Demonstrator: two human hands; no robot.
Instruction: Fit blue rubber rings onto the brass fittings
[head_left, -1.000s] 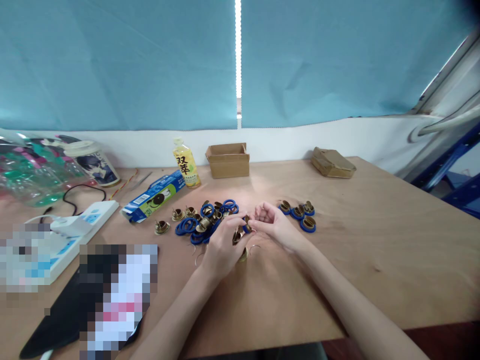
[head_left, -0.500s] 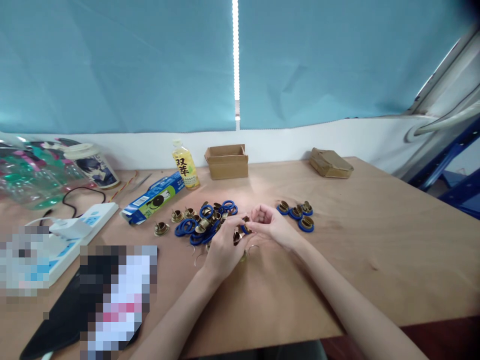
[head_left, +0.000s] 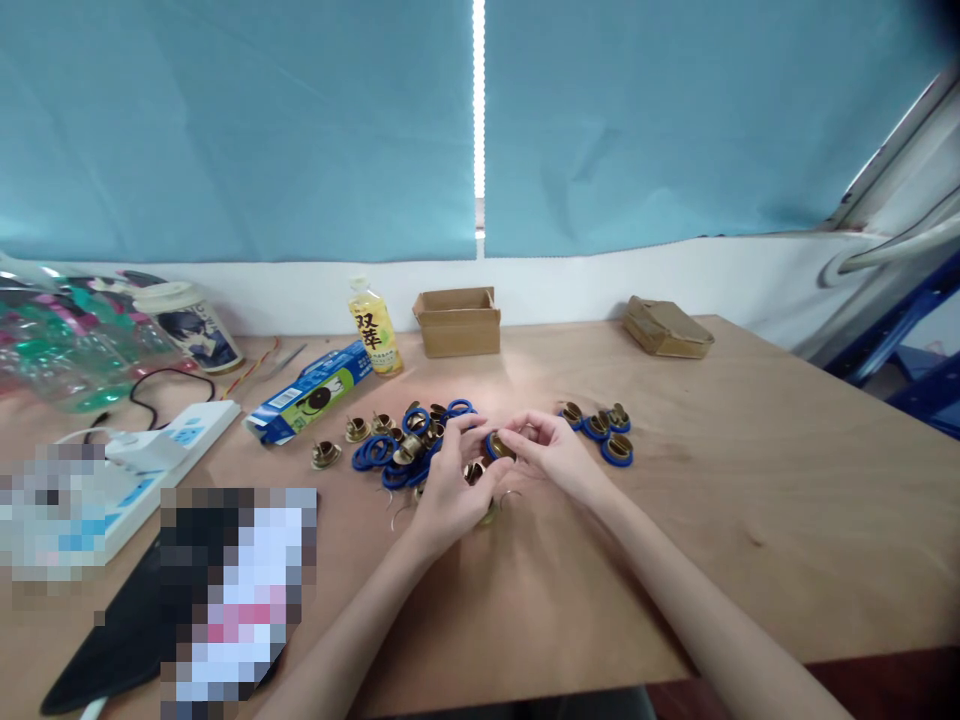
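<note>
Between the thumb and fingers of my right hand (head_left: 551,452) is a round brass-coloured metal piece with a blue ring (head_left: 493,446) around it. My left hand (head_left: 456,490) is just to its left, thumb and fingers spread apart, and it appears to hold nothing. Under and behind the left hand lies a pile of loose blue rings (head_left: 373,453) and brass-coloured metal pieces (head_left: 409,450), partly hidden by that hand. To the right of my right hand sit several brass-coloured pieces with blue rings fitted (head_left: 617,450).
An open cardboard box (head_left: 459,332) and a yellow-labelled bottle (head_left: 375,335) stand at the back. A blue carton (head_left: 311,392), a power strip (head_left: 169,465) and a dark pouch (head_left: 127,620) are on the left. A brown packet (head_left: 666,328) lies back right.
My left fingers have opened and come away from the ringed metal piece. It stays in my right hand, now turned so more of its face shows. The view has shifted slightly.
</note>
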